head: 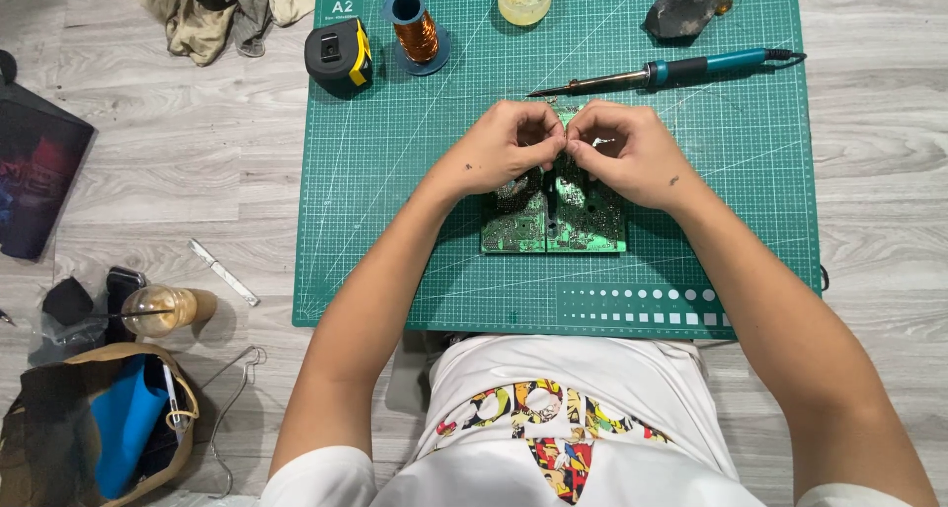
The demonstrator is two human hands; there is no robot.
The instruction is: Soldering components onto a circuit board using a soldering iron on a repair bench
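Your left hand (504, 150) and right hand (624, 152) meet fingertip to fingertip over the far edge of the green circuit board (553, 216) lying mid-way on the green cutting mat (395, 171), fingers pinched, apparently on some small part hidden from view, with the soldering iron (671, 71) lying just beyond.

green circuit board (553, 216); green gridded cutting mat (415, 171); teal-handled soldering iron (681, 71)

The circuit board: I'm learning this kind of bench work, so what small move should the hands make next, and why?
Probably keep pinching, easing the small part free: left hand and right hand meet fingertip to fingertip over the green circuit board's top edge, while the soldering iron lies unused on the cutting mat.
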